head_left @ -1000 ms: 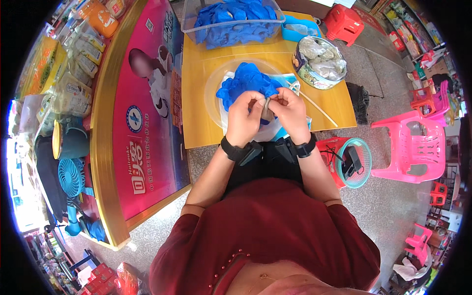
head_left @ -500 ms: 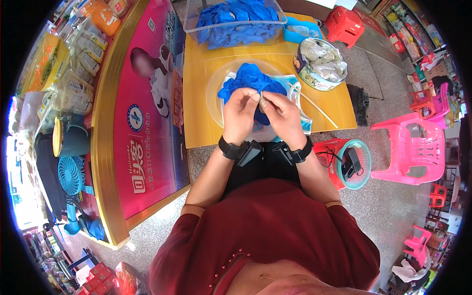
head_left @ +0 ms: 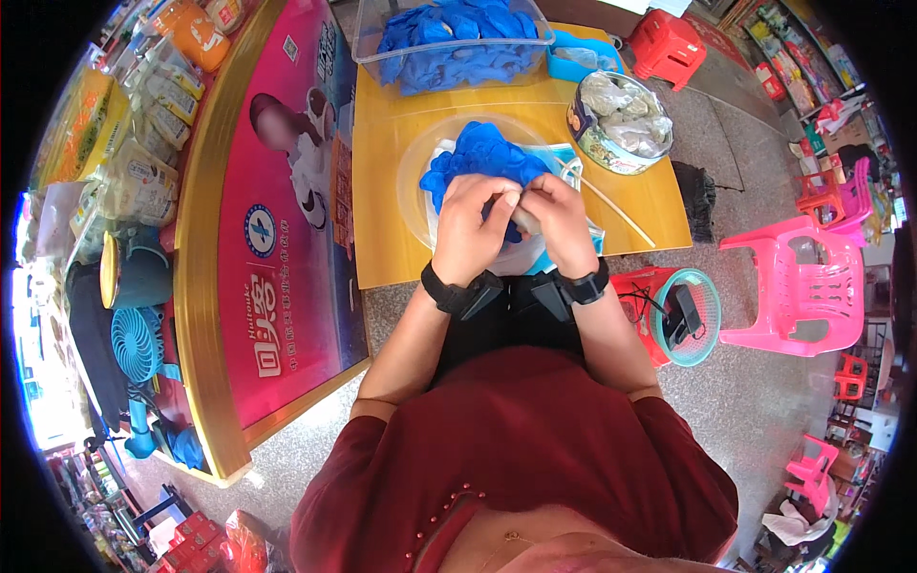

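My left hand (head_left: 474, 225) and my right hand (head_left: 562, 225) meet over a round translucent tub (head_left: 412, 172) on the table. Both are closed, thumbs and fingertips pinched together around a small greyish lump (head_left: 524, 222), whose kind I cannot make out. A bunched mass of blue thin material (head_left: 482, 153) lies in the tub, just beyond my fingers. Under and beside it shows a light-blue and white printed sheet (head_left: 564, 159). To the right of my right hand a thin pale stick (head_left: 621, 215) slants across the table.
On the yellow table (head_left: 382, 239), a clear plastic bin (head_left: 458, 48) full of blue pieces stands far back. Near it are a light-blue tray (head_left: 585, 59) and a round tin (head_left: 621, 158) holding bagged greyish stuff. A counter (head_left: 205, 286) borders the left; a pink chair (head_left: 798, 286) and a basket (head_left: 686, 325) stand right.
The fingertips have shifted slightly right and nearer, and my right hand has curled in more. The greyish lump shows between the hands. The blue mass stays in the tub.
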